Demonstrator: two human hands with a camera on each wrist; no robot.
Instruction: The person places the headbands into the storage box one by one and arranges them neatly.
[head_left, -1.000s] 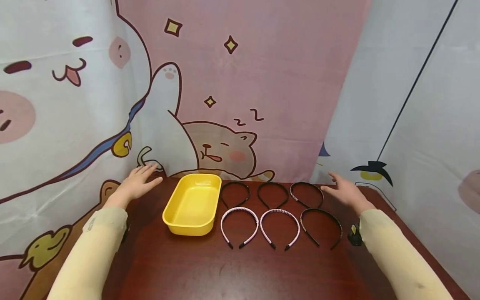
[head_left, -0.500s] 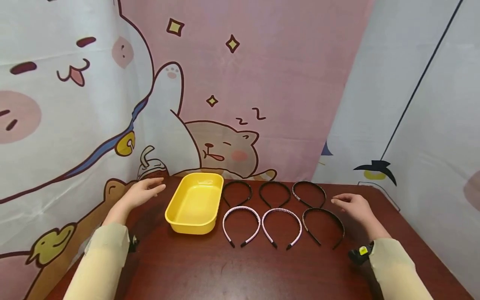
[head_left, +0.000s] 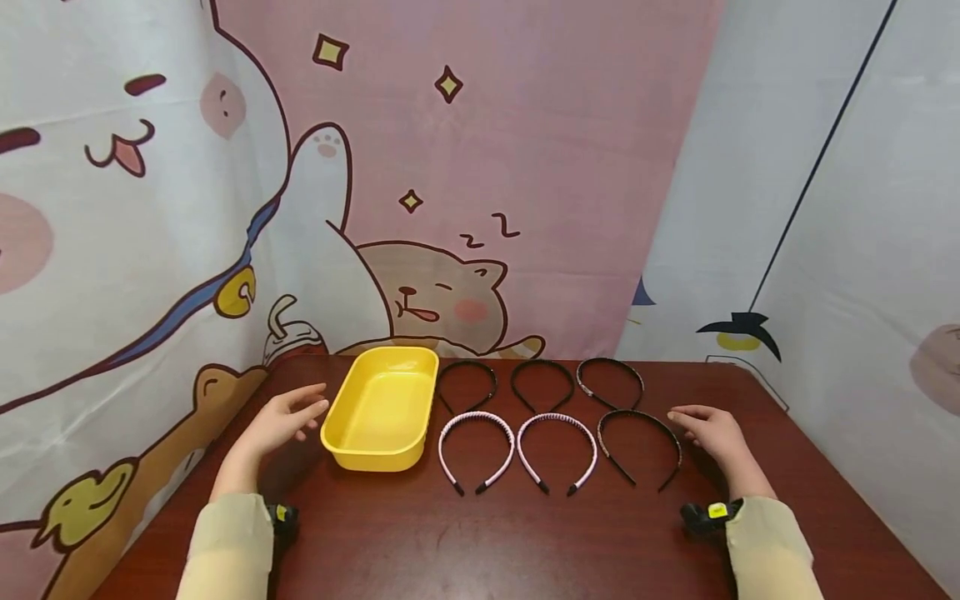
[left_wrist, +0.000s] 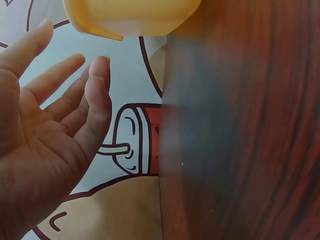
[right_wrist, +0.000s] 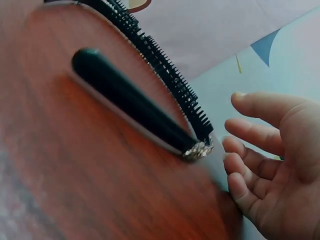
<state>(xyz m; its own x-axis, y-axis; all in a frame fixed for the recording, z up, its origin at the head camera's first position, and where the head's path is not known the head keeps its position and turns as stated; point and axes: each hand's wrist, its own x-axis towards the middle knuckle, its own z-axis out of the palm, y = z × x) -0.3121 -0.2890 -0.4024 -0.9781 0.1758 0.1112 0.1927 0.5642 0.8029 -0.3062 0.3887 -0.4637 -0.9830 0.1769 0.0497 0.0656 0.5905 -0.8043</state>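
A yellow tub (head_left: pixel 375 460) with round corners sits upright. Beside it, hairbands lie in two rows: three dark hairbands (head_left: pixel 543 362) behind, two pink hairbands (head_left: pixel 478 415) and another dark hairband (head_left: pixel 638 412) in front.

The yellow rectangular tray (head_left: pixel 378 417) looks like smooth, glossy moulded plastic, with soft highlights on its inner surface. The reddish-brown wood-grained desk (head_left: pixel 450 550) has a smooth, lightly polished sheen. Two pale pink curved headbands (head_left: pixel 476 415) (head_left: pixel 557 417) show a ridged, wrapped texture and dark, smooth tips. In the right wrist view, a black toothed headband (right_wrist: pixel 170 80) looks like plastic: its rounded end is sleek and shiny, its comb teeth rough, its edging glittery. The pastel cartoon-printed backdrop (head_left: pixel 570 167) is matt cloth, faintly creased. Cream sleeves (head_left: pixel 228 542) (head_left: pixel 768 542) are matt fabric.
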